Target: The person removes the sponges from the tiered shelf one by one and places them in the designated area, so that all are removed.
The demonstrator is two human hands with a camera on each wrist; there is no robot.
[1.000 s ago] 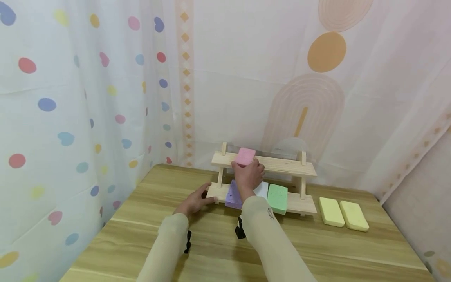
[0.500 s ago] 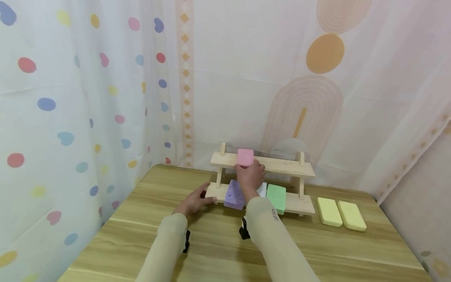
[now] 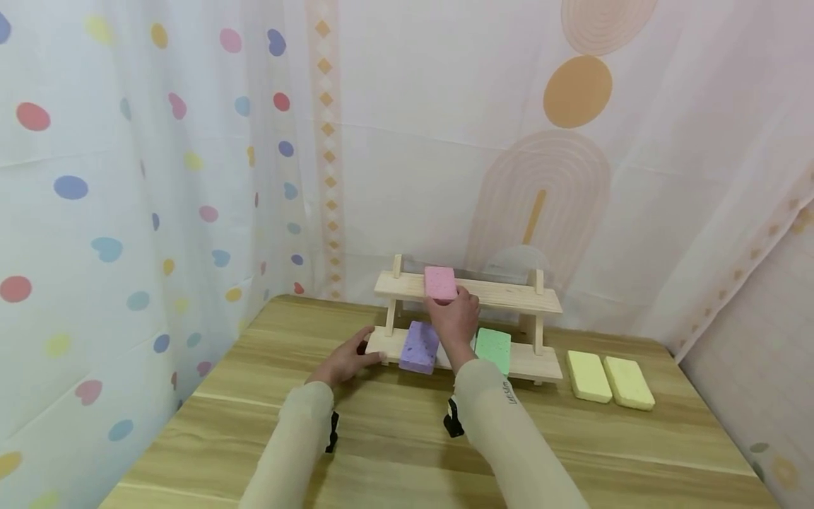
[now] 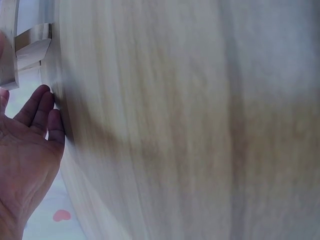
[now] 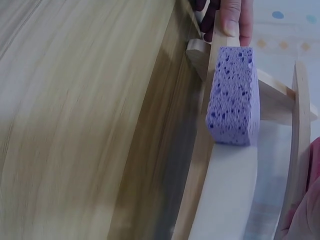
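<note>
Table, one: wood-grained top, grain running left to right. Left curtain, one: white, printed with multicoloured dots (a few hearts among them). Far curtain, one: pale, with orange diamonds at left, ochre disc and striped arch toward right.

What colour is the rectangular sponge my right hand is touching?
Pink. The rectangular sponge shows best in the head view.

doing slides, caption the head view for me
Right hand holds a pink sponge at the upper shelf; left hand grips the lower shelf.
</note>
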